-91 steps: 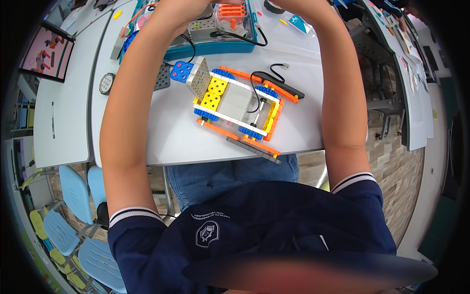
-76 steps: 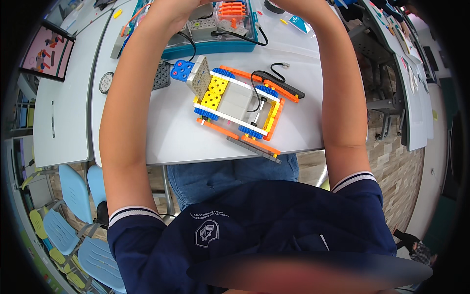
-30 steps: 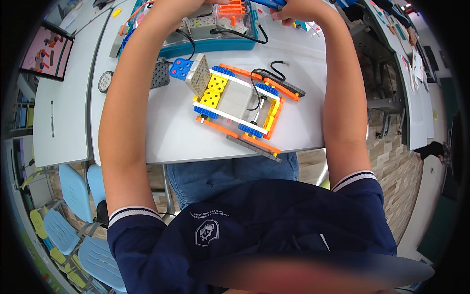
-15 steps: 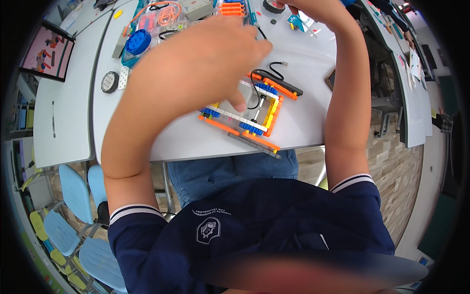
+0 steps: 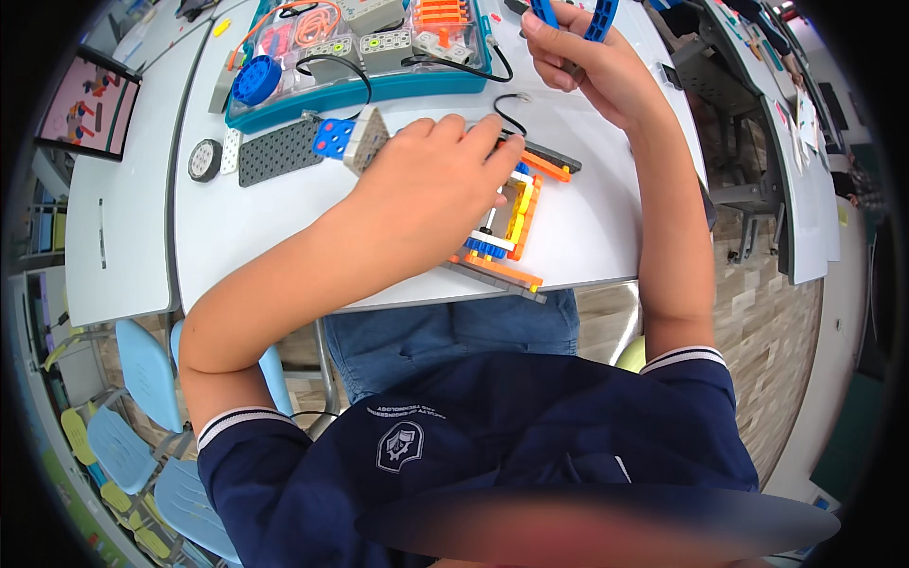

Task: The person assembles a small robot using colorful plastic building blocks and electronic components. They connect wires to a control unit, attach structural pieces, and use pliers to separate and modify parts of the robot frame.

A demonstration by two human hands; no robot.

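A building-brick model (image 5: pixel 507 227) with orange, yellow, blue and white pieces lies on the white table (image 5: pixel 246 237) near its front edge. My left hand (image 5: pixel 431 185) rests on top of the model, fingers spread over its far side, hiding most of it. A grey block with a blue perforated plate (image 5: pixel 346 140) sticks out at the model's left. My right hand (image 5: pixel 578 57) is raised at the far right and pinches blue curved brick pieces (image 5: pixel 573 14) between its fingers.
A teal parts tray (image 5: pixel 360 90) with orange, grey and blue parts stands at the back. A dark perforated plate (image 5: pixel 276 151) and a small round wheel (image 5: pixel 203 159) lie left of the model. A tablet (image 5: pixel 90 95) sits far left. Blue chairs (image 5: pixel 142 369) stand below the table.
My left hand came down from the tray onto the model. My right hand lifted blue pieces out of the tray and now holds them above the table's far right.
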